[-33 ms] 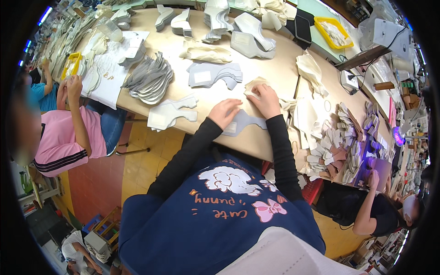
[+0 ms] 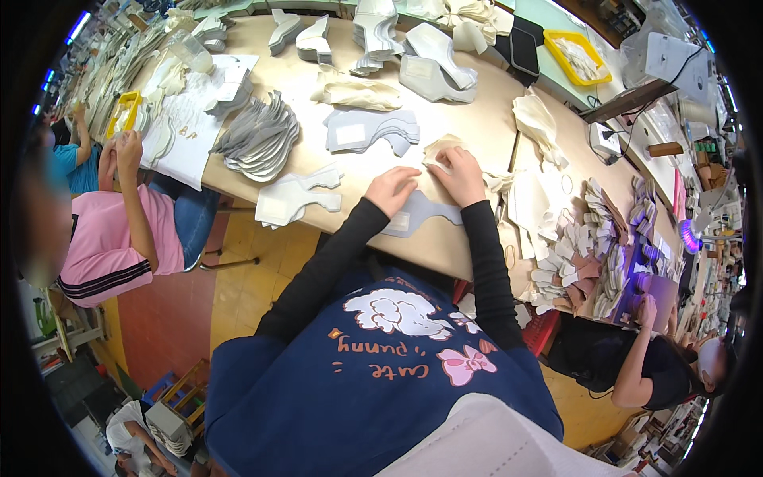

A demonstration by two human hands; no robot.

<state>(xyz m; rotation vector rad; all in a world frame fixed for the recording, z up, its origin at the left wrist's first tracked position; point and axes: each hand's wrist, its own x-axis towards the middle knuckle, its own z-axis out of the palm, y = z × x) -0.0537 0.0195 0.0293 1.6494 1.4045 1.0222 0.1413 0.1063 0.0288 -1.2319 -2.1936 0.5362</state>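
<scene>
Two hands meet over the near part of the pale worktop point(image 2: 481, 119), their fingertips turned toward each other with a narrow gap between. The left forearm point(image 2: 326, 266), in a black sleeve, slants up and inward from the lower left; the left hand point(image 2: 392, 191) lies back upward, wrist nearly straight, fingers gently curved and close together, pointing up and to the right. Its thumb tucks in near the fingertips, so the grip looks narrow, but whether anything is pinched there I cannot tell.

The right forearm point(image 2: 494, 270), also in black, rises more steeply and leans left. The right hand point(image 2: 461, 175) bends at the knuckles, fingers arched and spread a little, thumb reaching left below them. Its fingers are at a cream fabric piece point(image 2: 442, 145), which shows just beyond them; whether they hold it or only touch it cannot be made out.

A grey cut-out panel point(image 2: 433, 209) with a pale patch lies flat below the gap between the hands, its left end just under the left hand and its narrow right end beside the right wrist. Ahead of the left hand lies a stack of grey panels point(image 2: 358, 131), with a folded cream cloth point(image 2: 358, 92) beyond it.
</scene>
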